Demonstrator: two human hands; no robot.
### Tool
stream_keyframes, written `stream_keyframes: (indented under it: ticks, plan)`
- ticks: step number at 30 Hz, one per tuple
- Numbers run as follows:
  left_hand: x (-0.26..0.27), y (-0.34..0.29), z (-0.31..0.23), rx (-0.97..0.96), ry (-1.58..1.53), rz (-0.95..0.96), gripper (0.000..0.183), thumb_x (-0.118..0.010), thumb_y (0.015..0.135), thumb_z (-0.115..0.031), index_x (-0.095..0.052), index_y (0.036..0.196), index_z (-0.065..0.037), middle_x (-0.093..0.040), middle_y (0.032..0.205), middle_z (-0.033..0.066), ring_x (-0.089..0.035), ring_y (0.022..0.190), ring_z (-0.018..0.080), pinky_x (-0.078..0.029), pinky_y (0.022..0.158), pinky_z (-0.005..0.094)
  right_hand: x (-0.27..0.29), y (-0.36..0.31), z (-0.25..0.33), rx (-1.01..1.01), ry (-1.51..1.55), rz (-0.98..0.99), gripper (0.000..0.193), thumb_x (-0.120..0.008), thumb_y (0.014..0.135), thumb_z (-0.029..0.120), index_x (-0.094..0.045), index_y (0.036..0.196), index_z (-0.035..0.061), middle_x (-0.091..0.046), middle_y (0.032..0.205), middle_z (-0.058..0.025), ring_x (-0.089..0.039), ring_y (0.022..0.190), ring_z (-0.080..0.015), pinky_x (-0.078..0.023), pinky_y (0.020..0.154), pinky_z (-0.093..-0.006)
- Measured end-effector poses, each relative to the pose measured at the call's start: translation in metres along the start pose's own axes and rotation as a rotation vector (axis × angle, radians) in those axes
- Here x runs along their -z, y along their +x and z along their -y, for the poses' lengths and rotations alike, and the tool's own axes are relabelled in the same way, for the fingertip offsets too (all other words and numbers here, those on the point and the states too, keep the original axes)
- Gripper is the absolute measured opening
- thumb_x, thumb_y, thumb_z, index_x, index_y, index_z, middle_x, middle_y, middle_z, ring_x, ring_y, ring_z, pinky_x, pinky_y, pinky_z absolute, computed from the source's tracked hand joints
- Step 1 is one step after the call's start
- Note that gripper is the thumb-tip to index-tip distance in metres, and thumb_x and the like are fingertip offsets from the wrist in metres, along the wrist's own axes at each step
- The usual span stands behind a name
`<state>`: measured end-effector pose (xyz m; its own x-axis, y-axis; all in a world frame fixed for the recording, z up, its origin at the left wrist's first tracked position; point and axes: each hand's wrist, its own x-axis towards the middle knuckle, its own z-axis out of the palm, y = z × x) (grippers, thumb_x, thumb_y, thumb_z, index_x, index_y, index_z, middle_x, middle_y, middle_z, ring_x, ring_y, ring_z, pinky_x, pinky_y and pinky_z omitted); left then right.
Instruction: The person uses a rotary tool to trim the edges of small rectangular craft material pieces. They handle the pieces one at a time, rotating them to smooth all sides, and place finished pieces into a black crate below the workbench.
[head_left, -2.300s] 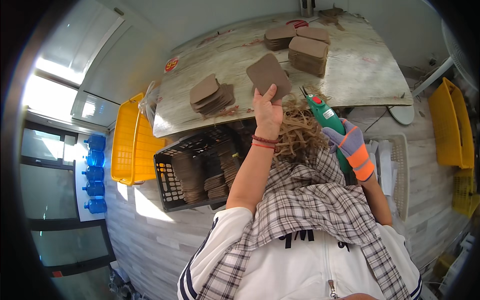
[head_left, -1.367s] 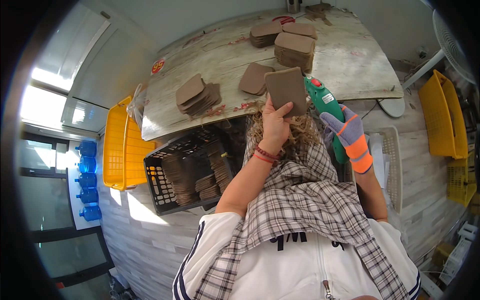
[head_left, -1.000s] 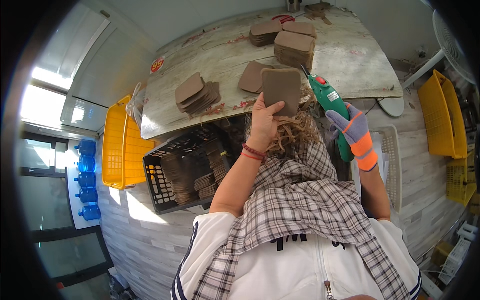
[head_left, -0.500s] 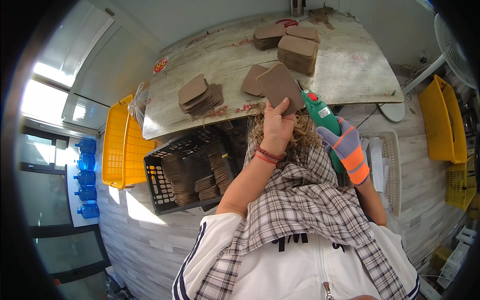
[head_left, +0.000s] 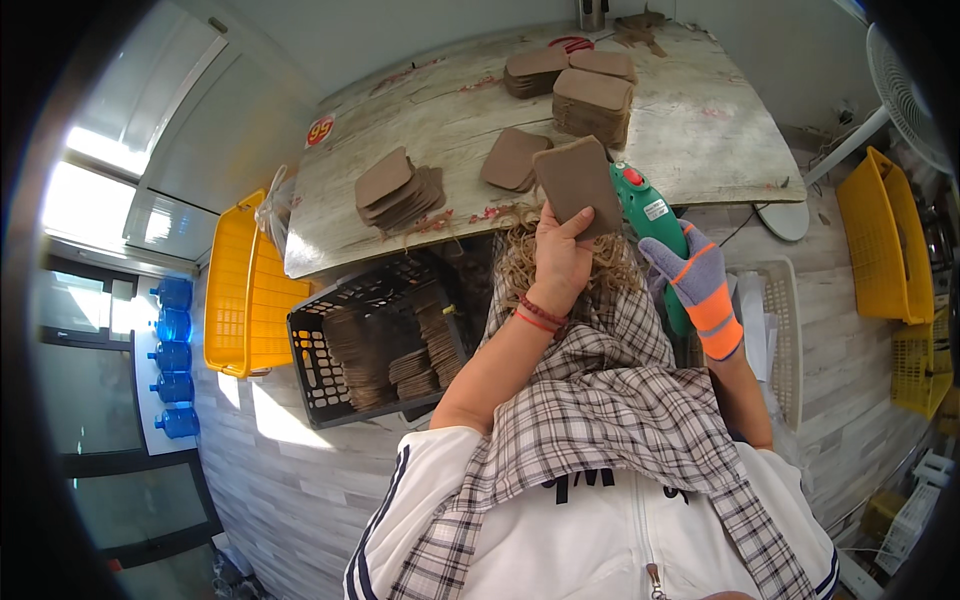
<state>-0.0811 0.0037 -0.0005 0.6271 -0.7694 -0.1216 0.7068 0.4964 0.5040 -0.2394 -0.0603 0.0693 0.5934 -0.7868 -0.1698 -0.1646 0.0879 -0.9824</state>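
My bare left hand [head_left: 565, 250] grips the lower end of a brown rounded rectangular pad [head_left: 577, 182], thumb on top. In a grey and orange glove, my right hand [head_left: 690, 280] is wrapped round a green cordless power tool [head_left: 642, 205] with a red button. The tool's front end is at the pad's right edge; its tip is hidden, so contact cannot be told. Curly brown trimmings [head_left: 520, 265] lie on my checked apron [head_left: 600, 400] below. Just beyond the pad, another brown pad or two [head_left: 514, 158] rest on the table.
The wooden table [head_left: 450, 110] bears a fanned pad stack [head_left: 392, 195] at left and taller stacks [head_left: 592, 100] at the back. Below stands a black crate [head_left: 335, 400] of pads. Yellow baskets [head_left: 225, 300], a white basket [head_left: 790, 340] and a fan [head_left: 905, 90] flank me.
My left hand has shifted the pad slightly right and turned it more upright. The green tool and gloved hand have moved a little right and are held more upright.
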Motion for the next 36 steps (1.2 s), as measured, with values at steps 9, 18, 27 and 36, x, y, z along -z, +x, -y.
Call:
stream_keyframes:
  ticks: [9, 18, 27, 36]
  plan:
    - [0.014, 0.0, -0.031, -0.017, 0.328, 0.105, 0.036, -0.055, 0.082, 0.013, -0.055, 0.115, -0.002, -0.064, 0.108, 0.0104, -0.065, 0.092, 0.0219, -0.058, 0.078, 0.0368, 0.024, -0.003, -0.001, -0.043, -0.063, 0.1, 0.035, -0.071, 0.082, 0.018, -0.056, 0.106, -0.0022, -0.06, 0.071, -0.0035, -0.055, 0.051, -0.008, -0.047, 0.047, -0.023]
    - [0.038, 0.009, -0.079, 0.113, 0.698, 0.273, 0.043, -0.058, 0.078, 0.014, -0.054, 0.119, 0.001, -0.064, 0.108, 0.0079, -0.063, 0.095, 0.0158, -0.052, 0.083, 0.0291, 0.035, -0.015, 0.003, -0.095, -0.166, 0.208, 0.04, -0.073, 0.079, 0.017, -0.055, 0.109, -0.0025, -0.058, 0.07, -0.0034, -0.054, 0.053, -0.0088, -0.047, 0.048, -0.0237]
    - [0.043, -0.005, -0.086, 0.313, 0.825, 0.295, 0.039, -0.062, 0.074, 0.011, -0.06, 0.111, 0.001, -0.065, 0.1, 0.0031, -0.059, 0.089, 0.0108, -0.047, 0.081, 0.0263, 0.03, -0.021, 0.0, -0.115, -0.211, 0.266, 0.04, -0.073, 0.079, 0.018, -0.055, 0.108, -0.0027, -0.058, 0.072, -0.0025, -0.053, 0.056, -0.0066, -0.047, 0.049, -0.0214]
    - [0.044, -0.01, -0.084, 0.383, 0.897, 0.283, 0.043, -0.062, 0.071, 0.01, -0.058, 0.112, 0.001, -0.064, 0.1, 0.0031, -0.058, 0.09, 0.0113, -0.047, 0.082, 0.0264, 0.019, -0.015, -0.003, -0.107, -0.183, 0.24, 0.042, -0.077, 0.077, 0.022, -0.057, 0.105, -0.0014, -0.058, 0.069, -0.0016, -0.052, 0.053, -0.0063, -0.043, 0.048, -0.0211]
